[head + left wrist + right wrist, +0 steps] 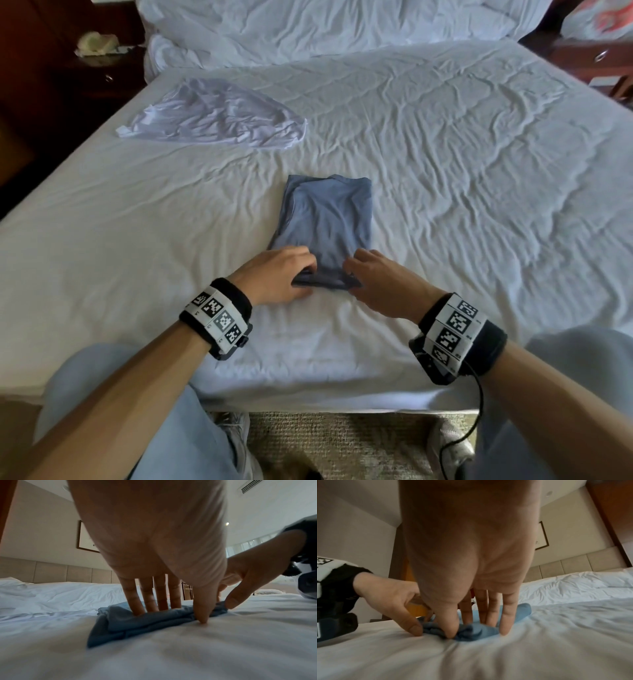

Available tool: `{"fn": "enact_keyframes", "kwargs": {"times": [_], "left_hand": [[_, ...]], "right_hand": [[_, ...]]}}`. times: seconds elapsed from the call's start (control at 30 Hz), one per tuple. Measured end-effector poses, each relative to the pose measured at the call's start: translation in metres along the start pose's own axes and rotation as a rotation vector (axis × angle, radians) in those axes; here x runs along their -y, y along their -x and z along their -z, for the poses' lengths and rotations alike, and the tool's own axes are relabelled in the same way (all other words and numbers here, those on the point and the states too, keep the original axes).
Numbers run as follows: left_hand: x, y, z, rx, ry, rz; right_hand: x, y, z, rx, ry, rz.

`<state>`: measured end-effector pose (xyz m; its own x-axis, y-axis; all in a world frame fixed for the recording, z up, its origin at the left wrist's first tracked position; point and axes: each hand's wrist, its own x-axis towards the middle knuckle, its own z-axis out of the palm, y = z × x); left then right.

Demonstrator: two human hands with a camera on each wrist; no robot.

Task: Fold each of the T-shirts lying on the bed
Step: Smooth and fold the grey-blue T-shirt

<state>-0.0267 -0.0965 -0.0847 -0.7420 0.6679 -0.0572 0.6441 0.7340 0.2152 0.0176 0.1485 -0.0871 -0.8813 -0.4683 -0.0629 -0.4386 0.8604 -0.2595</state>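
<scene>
The blue T-shirt [325,226] lies folded into a narrow shape in the middle of the white bed [479,205], close to the near edge. Both hands pinch its near end. The left hand [274,274] has four fingers [149,599] on top of the cloth and its thumb [202,609] down at the front edge, so the bunched edge sits between them. The right hand [383,284] does the same beside it, fingers [506,615] on top and thumb [448,626] pushed in at the front. The two hands almost touch. A white T-shirt [212,116] lies crumpled and unfolded, far off to the left. Pillows [308,20] sit at the far end.
</scene>
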Motion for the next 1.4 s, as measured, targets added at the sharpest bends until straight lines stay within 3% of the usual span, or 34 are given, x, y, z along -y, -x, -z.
{"fn": "enact_keyframes", "kwargs": {"times": [0.27, 0.57, 0.77, 0.97, 1.07, 1.23, 1.4], "left_hand": [[-0.011, -0.001, -0.004, -0.017, -0.221, -0.016], [-0.012, -0.003, -0.008, -0.054, -0.323, 0.117], [-0.007, -0.001, -0.006, -0.144, -0.188, 0.116], [-0.002, -0.002, -0.002, -0.250, -0.263, 0.151], [0.002, -0.001, 0.005, -0.304, -0.185, 0.157], [0.003, 0.005, 0.018, -0.399, -0.017, 0.156], [0.002, 0.005, 0.028, -0.638, 0.309, 0.130]], "right_hand": [[0.005, -0.006, -0.008, -0.054, 0.042, -0.008], [0.010, -0.013, -0.012, -0.096, 0.155, -0.006], [0.009, -0.016, -0.008, -0.162, 0.068, -0.051], [0.011, -0.016, 0.004, -0.236, -0.105, -0.107], [0.010, -0.015, 0.012, -0.271, -0.143, -0.157], [0.001, -0.015, 0.033, -0.201, -0.235, -0.240], [-0.012, -0.013, 0.051, -0.175, -0.379, -0.273]]}}
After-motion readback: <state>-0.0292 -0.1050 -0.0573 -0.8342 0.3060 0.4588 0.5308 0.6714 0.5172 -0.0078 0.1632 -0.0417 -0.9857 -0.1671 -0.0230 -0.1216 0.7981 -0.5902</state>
